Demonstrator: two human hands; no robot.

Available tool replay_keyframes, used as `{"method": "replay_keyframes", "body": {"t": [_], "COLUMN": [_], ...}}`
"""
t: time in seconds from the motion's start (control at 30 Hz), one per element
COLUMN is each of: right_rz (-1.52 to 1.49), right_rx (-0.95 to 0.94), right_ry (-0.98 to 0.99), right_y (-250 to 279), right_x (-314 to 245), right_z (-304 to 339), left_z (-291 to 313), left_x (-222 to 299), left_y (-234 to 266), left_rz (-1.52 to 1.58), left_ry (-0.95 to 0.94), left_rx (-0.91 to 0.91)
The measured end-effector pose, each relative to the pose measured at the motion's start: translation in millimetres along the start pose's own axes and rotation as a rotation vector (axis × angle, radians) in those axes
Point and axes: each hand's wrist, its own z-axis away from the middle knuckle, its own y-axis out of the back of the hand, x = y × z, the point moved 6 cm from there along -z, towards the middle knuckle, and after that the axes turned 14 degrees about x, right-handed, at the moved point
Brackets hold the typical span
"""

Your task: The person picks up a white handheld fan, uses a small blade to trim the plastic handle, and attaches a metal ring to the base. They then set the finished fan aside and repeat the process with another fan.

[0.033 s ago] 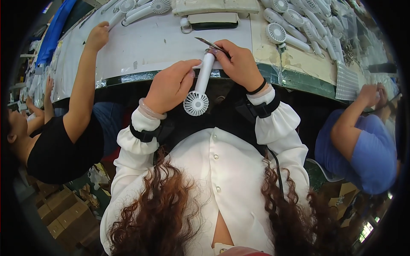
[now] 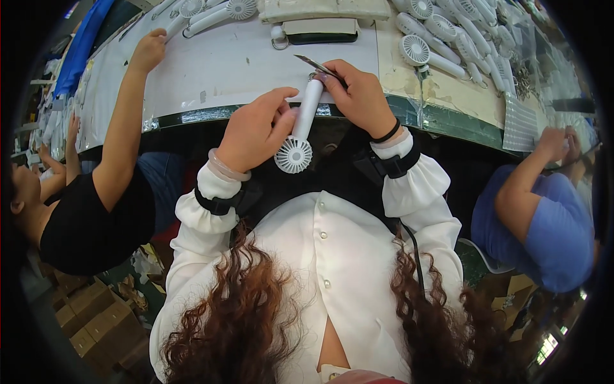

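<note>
Where slim handle (image 2: 309, 105) ends, white fan (image 2: 302, 130) shows round grille (image 2: 293, 155), radially slatted.

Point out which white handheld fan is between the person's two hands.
The fan whose round head points toward the white blouse; the other fans are farther from that blouse.

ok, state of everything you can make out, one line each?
Handheld white fan: tilted, head toward the wearer; power state unclear
Pointed metal tool: held, tip to the left
Right hand: closed on the tool, by the handle's end
Left hand: part-curled at the handle; grip unclear
Fan heap: loose, jumbled
Black-and-cream case: lying down; open or shut unclear
Cardboard boxes: stacked
</note>
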Motion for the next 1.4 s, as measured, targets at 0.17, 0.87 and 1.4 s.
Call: {"method": "replay_keyframes", "body": {"t": [0.17,0.87,1.4], "right_rz": [-0.036,0.290,0.347], "right_rx": [-0.020,0.032,0.026], "right_ry": [-0.100,0.289,0.275], "right_y": [2.2,20.7,18.7], "right_x": [0.4,-38.1,-50.3], "right_z": [3.8,45.0,57.1], "left_z": [5.5,47.0,49.8], "left_x": [9.4,-31.0,-33.9], "left_y": [-14.6,-19.2,-16.9], "left_rz": [-0.235,0.324,0.353], "left_ry": [0.122,0.365,0.385], "left_rx": [-0.149,0.022,0.040]}}
